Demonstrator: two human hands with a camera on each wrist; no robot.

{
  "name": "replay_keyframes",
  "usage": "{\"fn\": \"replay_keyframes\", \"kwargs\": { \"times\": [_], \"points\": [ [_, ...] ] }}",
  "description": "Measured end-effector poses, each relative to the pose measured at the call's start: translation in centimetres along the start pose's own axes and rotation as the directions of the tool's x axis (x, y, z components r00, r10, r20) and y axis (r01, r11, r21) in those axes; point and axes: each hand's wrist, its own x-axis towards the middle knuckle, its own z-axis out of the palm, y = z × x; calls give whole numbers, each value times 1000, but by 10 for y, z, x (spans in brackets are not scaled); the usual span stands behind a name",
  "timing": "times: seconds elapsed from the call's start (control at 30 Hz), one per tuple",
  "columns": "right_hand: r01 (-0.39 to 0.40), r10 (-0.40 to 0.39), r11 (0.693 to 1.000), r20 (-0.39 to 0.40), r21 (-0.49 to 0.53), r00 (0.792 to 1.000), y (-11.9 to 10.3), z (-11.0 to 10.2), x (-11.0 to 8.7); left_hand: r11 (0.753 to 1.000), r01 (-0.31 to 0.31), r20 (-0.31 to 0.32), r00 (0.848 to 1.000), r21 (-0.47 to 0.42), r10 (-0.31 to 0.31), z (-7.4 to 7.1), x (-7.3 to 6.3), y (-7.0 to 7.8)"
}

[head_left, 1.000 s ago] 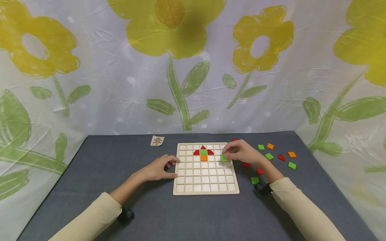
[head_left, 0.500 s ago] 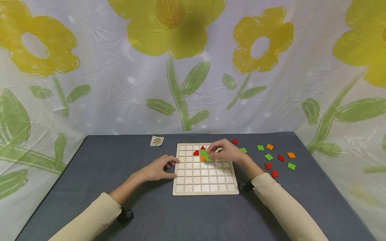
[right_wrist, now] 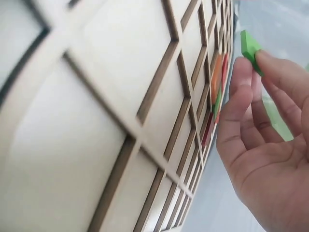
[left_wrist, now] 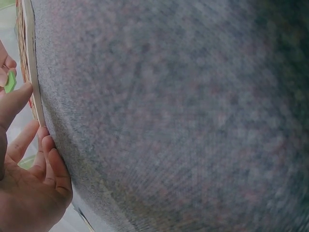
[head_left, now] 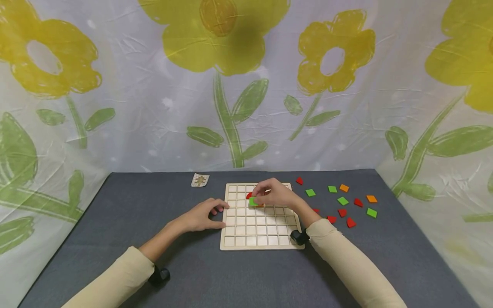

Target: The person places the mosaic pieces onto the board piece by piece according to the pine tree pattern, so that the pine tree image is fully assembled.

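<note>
My right hand is over the upper middle of a wooden grid board, pinching a green square tile between thumb and fingertips. In the right wrist view the tile stands tilted, apart from the board. Set in the grid are an orange tile, a green tile and red pieces, partly covered by my right hand in the head view. My left hand touches the board's left edge with thumb and fingertips, its other fingers loosely bent.
Right of the board lie loose green tiles, orange tiles and red pieces. A small patterned card lies behind the board to the left. A flower-printed curtain rises behind the dark grey tabletop.
My right hand has carried the green tile leftward from the board's right edge to its upper middle, over the placed pieces. The left hand has stayed at the left edge.
</note>
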Motion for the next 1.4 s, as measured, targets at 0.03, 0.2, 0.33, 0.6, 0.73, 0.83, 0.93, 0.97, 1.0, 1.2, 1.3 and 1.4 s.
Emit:
{"fn": "replay_keyframes", "kwargs": {
  "times": [0.03, 0.2, 0.33, 0.6, 0.73, 0.83, 0.93, 0.97, 1.0, 1.2, 1.3, 1.4],
  "points": [
    [1, -1, 1000, -2, -7, 1000, 0, 2, 2, 1000, 1, 0, 1000, -1, -1, 0, 0, 0],
    [21, -22, 997, -4, -74, 1000, 2, 7, 8, 1000, 5, 2, 1000, -2, -5, 0, 0, 1],
    [11, -13, 993, -14, -120, 1000, 0, 9, 10, 1000, 7, 3, 1000, 1, -7, 1, 0, 1],
    [-47, 39, 981, -48, -190, 998, -4, 12, 12, 1000, 9, 1, 1000, -3, -9, 1, 0, 1],
    [-46, 36, 975, -53, -217, 998, -3, 12, 12, 1000, 10, 0, 1000, -4, -10, 1, 0, 1],
    [-41, 32, 974, -47, -222, 998, -3, 12, 12, 1000, 15, -4, 1000, -4, -15, 1, 0, 2],
    [-51, 43, 973, -39, -224, 998, -5, 12, 12, 1000, 16, -6, 1000, -1, -16, 0, 0, 1],
    [-58, 51, 972, -38, -228, 998, -5, 12, 13, 1000, 15, -6, 1000, -1, -15, 0, 0, 1],
    [-66, 59, 971, -38, -229, 998, -6, 12, 13, 1000, 14, -5, 1000, 0, -14, 0, 0, 1],
    [-117, 109, 964, -48, -237, 993, -11, 12, 14, 1000, 3, -2, 1000, 6, -3, 0, 1, 1],
    [-118, 109, 958, -50, -263, 993, -12, 13, 15, 1000, 6, -4, 1000, 12, -6, 0, 2, 1],
    [-113, 104, 953, -50, -280, 993, -12, 15, 16, 1000, 9, -5, 1000, 10, -9, 0, 2, 1]
  ]
}}
